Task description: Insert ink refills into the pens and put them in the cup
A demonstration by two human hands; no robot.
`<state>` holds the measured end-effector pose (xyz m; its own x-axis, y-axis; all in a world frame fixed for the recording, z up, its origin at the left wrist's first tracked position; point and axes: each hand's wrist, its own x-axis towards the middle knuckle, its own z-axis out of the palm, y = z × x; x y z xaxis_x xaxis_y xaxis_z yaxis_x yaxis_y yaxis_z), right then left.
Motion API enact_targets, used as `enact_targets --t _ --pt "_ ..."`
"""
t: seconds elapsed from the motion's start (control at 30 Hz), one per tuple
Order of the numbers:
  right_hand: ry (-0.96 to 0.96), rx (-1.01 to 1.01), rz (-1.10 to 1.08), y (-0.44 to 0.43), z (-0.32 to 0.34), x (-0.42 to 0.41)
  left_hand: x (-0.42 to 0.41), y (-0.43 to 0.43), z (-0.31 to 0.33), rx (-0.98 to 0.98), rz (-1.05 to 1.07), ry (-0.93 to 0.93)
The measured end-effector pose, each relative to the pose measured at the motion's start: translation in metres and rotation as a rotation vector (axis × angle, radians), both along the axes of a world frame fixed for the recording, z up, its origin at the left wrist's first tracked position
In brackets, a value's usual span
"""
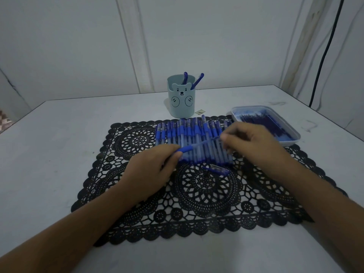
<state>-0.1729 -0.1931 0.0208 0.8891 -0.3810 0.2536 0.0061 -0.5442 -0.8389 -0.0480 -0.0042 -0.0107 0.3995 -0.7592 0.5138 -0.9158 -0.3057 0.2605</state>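
Note:
I hold one blue pen (199, 147) above the row of pens (195, 134) lying side by side on the black lace mat (197, 198). My left hand (151, 170) grips its blue grip end. My right hand (248, 138) pinches its far end; whether a refill is between those fingers I cannot tell. A loose pen cap (215, 169) lies on the mat just below the row. The light blue bear cup (181, 96) stands behind the mat with two pens (194, 80) sticking out of it.
A shallow tray (295, 133) with several dark ink refills (262, 123) sits at the right, partly behind my right hand. A small scrap (200, 111) lies by the cup. A black cable (323, 56) hangs down the wall at right.

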Motion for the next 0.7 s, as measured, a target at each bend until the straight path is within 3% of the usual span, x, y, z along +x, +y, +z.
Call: enact_targets --t 0.1,0.17,0.3,0.47,0.57,0.7 --pt "-0.121 0.253 -0.207 -0.025 0.001 0.003 0.004 0.000 -0.002 -0.036 0.033 0.022" --pt "-0.231 0.254 -0.420 -0.039 0.001 0.002 0.006 0.001 -0.003 -0.056 0.052 0.049" --pt "-0.272 -0.219 -0.664 -0.043 -0.007 -0.001 0.007 0.001 -0.004 -0.075 0.066 0.052" --pt "-0.166 -0.562 -0.594 -0.038 -0.025 0.009 0.007 0.000 -0.005 -0.073 0.061 0.052" --pt "-0.028 -0.711 -0.536 -0.032 -0.025 0.008 0.008 0.000 -0.006 -0.072 0.056 0.051" --pt "0.303 -0.853 -0.478 -0.023 -0.021 0.004 0.008 0.000 -0.006 -0.072 0.052 0.047"
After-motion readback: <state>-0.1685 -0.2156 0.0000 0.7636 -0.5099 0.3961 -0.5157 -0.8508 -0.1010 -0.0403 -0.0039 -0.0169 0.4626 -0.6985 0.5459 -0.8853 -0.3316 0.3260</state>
